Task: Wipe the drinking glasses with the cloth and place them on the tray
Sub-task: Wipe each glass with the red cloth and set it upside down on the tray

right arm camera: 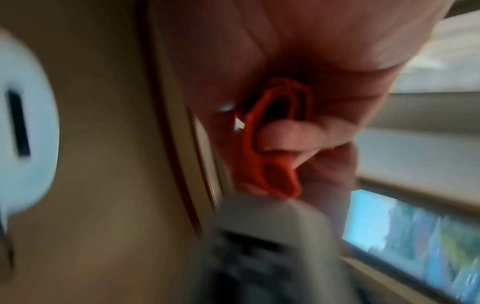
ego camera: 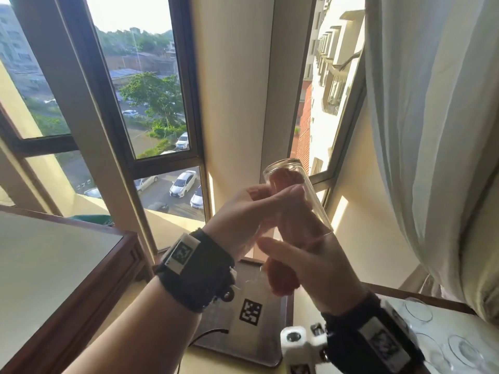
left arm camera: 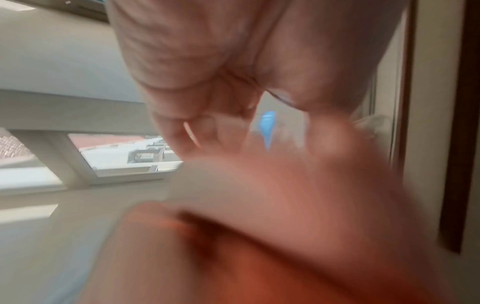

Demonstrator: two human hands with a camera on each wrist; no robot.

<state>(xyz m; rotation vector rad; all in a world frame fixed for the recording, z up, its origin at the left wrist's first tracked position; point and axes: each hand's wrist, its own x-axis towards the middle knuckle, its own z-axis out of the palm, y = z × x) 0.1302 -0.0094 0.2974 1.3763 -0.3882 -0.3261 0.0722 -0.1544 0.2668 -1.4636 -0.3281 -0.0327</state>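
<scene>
A tall clear drinking glass (ego camera: 295,195) is held up, tilted toward 11 o'clock, with a crumpled orange cloth (ego camera: 282,276) pushed inside and trailing from its mouth at 6 o'clock. The left hand (ego camera: 249,214) curls around its upper body; the right hand (ego camera: 310,265) grips the cloth. Below lies a grey metal tray (ego camera: 251,344); more clear glasses (ego camera: 421,311) stand at 4 o'clock.

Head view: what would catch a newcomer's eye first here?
The clear glass held up in front of the window, tilted, with an orange cloth stuffed inside and hanging out below. The left hand grips the glass while the right hand holds the cloth. Below them lies a metal tray, and more glasses stand at lower right.
</scene>
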